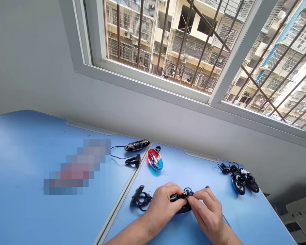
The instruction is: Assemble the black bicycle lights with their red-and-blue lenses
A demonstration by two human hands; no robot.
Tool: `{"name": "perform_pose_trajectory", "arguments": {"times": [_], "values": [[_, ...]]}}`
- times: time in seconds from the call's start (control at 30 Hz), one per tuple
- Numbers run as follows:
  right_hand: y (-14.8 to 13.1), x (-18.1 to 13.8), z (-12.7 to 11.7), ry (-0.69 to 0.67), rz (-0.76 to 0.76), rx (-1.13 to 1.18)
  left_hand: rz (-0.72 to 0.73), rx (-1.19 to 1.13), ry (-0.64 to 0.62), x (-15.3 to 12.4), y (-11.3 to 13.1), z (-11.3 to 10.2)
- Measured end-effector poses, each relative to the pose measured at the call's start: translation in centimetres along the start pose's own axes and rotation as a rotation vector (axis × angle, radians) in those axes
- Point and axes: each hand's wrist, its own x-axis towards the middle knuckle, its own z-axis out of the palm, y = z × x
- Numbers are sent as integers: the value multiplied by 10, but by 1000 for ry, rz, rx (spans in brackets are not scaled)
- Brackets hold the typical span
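Near the front of the right-hand table, my left hand [165, 201] is closed on a glossy black oval unit [184, 208], with thumb and fingers at its upper side. A black cable loops from it to a small black clamp mount [138, 195] lying to the left. My right hand [208, 211] is closed in a pinch at a small metallic part [185, 193] on top of the unit. What its fingertips hold is hidden. A thin metal rod [226, 220] shows beyond my right hand, mostly covered by it.
A red and blue oval shell with batteries [155, 160] lies behind my hands. Two black oval units [241, 180] with cables sit at the right edge. Another black oval unit [137, 145] and its clamp [134, 160] lie by the table seam [122, 197]. A barred window [168, 51] is ahead.
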Motion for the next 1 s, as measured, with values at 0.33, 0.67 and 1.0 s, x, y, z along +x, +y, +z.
{"name": "perform_pose_trajectory", "arguments": {"times": [0.33, 0.67, 1.0], "values": [[-7, 4, 0, 17, -33, -65, -14, 0, -3, 0, 1, 1], [-9, 3, 1, -14, -12, -81, 4, -2, -2, 0, 1, 0], [-7, -4, -2, -52, 0, 22, 11, 1, 10, 0, -1, 0]]}}
